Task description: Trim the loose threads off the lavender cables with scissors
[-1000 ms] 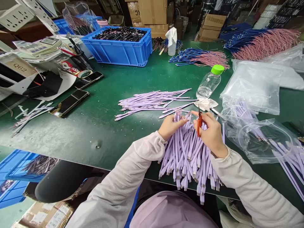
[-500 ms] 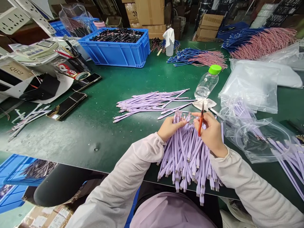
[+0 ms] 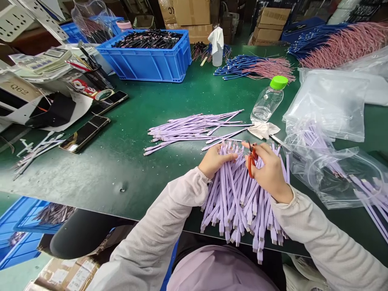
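Observation:
Many flat purple cables [image 3: 239, 198] lie in a thick bundle at the table's front edge, their connectors hanging toward me and their frayed wire ends at the top. My left hand [image 3: 214, 161] is closed on the upper left of this bundle, thumb across the cables. My right hand [image 3: 269, 171] holds small orange-handled cutters [image 3: 251, 163], blades pointing up, beside the bare wire ends. Some cables pass beneath the right hand. A second, looser pile of purple cables [image 3: 188, 128] lies beyond my left hand.
A bottle with a green cap [image 3: 279, 83] stands by a white cloth [image 3: 263, 130]. Plastic bags [image 3: 327, 105] and more cables lie right. A blue crate [image 3: 148, 60] stands at the back, phones [image 3: 86, 134] at left.
The orange cutters have turned in my right hand, and their handles now show spread apart. My left hand keeps its hold on the bundle. The view has shifted slightly.

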`<control>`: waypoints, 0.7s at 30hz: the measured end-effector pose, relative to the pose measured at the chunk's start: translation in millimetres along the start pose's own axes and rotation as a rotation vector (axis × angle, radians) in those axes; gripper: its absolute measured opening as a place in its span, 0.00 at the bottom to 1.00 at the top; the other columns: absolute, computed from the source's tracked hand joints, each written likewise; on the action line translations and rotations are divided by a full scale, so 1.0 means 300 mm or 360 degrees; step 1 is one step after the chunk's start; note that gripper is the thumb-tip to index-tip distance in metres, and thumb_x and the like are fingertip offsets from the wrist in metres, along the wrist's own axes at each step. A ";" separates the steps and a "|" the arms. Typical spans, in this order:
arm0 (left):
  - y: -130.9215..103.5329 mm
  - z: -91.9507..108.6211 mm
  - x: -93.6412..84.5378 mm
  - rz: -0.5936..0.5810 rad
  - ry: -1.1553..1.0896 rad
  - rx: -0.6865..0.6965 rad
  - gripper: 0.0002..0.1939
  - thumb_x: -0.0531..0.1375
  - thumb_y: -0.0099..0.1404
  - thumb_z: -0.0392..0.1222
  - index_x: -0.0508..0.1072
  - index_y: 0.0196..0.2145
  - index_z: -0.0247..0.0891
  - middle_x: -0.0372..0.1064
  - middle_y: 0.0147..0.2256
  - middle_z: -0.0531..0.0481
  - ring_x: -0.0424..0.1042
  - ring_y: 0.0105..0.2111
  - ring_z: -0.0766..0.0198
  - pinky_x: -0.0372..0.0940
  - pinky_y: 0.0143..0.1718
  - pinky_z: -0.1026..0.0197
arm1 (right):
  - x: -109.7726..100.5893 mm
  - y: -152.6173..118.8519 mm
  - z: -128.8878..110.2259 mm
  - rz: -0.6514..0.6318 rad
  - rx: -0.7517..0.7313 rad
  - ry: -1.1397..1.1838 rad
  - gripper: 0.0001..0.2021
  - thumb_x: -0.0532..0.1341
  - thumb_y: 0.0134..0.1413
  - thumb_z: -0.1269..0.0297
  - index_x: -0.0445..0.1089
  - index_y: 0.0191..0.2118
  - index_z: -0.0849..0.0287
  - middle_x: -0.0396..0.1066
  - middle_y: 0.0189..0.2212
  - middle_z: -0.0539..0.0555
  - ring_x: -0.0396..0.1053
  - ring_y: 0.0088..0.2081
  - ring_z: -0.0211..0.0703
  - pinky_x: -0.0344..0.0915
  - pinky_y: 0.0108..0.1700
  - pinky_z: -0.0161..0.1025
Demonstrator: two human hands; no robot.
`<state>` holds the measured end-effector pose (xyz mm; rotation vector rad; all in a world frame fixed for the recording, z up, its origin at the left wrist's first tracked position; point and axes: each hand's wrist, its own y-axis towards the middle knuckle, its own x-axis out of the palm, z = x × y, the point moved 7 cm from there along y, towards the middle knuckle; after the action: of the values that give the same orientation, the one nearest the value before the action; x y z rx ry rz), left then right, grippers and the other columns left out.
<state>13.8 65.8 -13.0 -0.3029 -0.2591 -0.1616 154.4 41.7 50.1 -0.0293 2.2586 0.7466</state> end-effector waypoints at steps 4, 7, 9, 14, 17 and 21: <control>-0.007 0.009 0.003 0.0098 -0.0057 0.0057 0.18 0.71 0.44 0.41 0.70 0.30 0.32 0.68 0.25 0.53 0.66 0.25 0.69 0.62 0.33 0.63 | 0.015 0.000 0.019 -0.0087 0.0105 0.0106 0.10 0.56 0.51 0.71 0.71 0.39 0.58 0.65 0.31 0.52 0.65 0.32 0.42 0.64 0.38 0.40; -0.012 0.021 0.003 0.0148 0.0006 0.0124 0.17 0.70 0.44 0.40 0.70 0.29 0.32 0.68 0.24 0.54 0.66 0.25 0.69 0.62 0.32 0.64 | 0.014 -0.001 0.036 -0.0066 0.0171 0.0166 0.11 0.57 0.51 0.71 0.72 0.40 0.58 0.65 0.32 0.53 0.66 0.33 0.43 0.64 0.39 0.41; -0.013 0.028 0.001 0.0180 0.0066 0.0184 0.16 0.70 0.45 0.41 0.70 0.29 0.33 0.68 0.24 0.55 0.66 0.25 0.69 0.61 0.32 0.64 | 0.008 -0.002 0.043 -0.0020 0.0202 0.0193 0.12 0.57 0.52 0.70 0.72 0.42 0.58 0.65 0.32 0.53 0.66 0.33 0.42 0.65 0.37 0.40; -0.012 0.034 -0.001 0.0180 0.0228 0.0293 0.15 0.69 0.47 0.42 0.71 0.30 0.33 0.69 0.27 0.53 0.65 0.26 0.69 0.61 0.32 0.65 | 0.000 0.006 0.020 -0.0021 0.0122 0.0158 0.14 0.57 0.53 0.71 0.71 0.45 0.58 0.66 0.33 0.54 0.66 0.34 0.43 0.65 0.39 0.41; -0.013 0.032 -0.003 0.0185 0.0281 0.0300 0.15 0.69 0.48 0.43 0.72 0.31 0.33 0.70 0.28 0.52 0.66 0.27 0.68 0.61 0.33 0.65 | -0.004 0.009 0.010 -0.0018 0.0087 0.0102 0.11 0.58 0.53 0.70 0.73 0.42 0.58 0.65 0.31 0.52 0.65 0.31 0.42 0.64 0.37 0.40; -0.020 0.036 0.011 0.0173 0.0390 0.0343 0.13 0.67 0.51 0.43 0.74 0.32 0.33 0.72 0.31 0.50 0.68 0.30 0.66 0.62 0.36 0.64 | -0.006 0.004 0.050 0.0068 0.0251 0.0219 0.09 0.59 0.54 0.66 0.72 0.41 0.58 0.66 0.33 0.52 0.66 0.33 0.41 0.64 0.37 0.39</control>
<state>13.2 63.2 -0.4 -0.0811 -0.0162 -0.0616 165.1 50.2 43.7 0.0445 2.4501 0.6026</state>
